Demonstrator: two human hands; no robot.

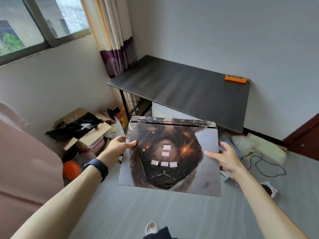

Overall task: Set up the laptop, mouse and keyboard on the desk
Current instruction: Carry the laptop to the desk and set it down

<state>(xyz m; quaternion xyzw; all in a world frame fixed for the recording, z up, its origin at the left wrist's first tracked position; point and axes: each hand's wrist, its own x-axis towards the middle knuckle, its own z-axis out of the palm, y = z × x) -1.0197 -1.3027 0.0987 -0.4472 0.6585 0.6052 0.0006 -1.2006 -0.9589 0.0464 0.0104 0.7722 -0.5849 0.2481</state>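
Laptop [170, 156], lid closed and printed with dark artwork plus 5 small white stickers, was held in the air just short of the desk's [181, 87] near edge, not touching it. Hinge edge pointed toward the desk; the long axis ran roughly parallel to that near edge.

- Left hand [117, 147] gripped the laptop's left side, thumb on the lid, fingers underneath.
- Right hand [226, 157] held the right side the same way, thumb on top.
- 2 hands sat about level with each other. The right was nearer the desk end carrying the orange power strip [235, 78], which lay at the desk's far right corner by the wall.

Judgement: the desk lay ahead of and above the laptop, so the next move was a forward carry, hinge first.

Cardboard box [81, 133] of dark gear stood on the floor left of the desk. Keyboard and mouse could not be made out.
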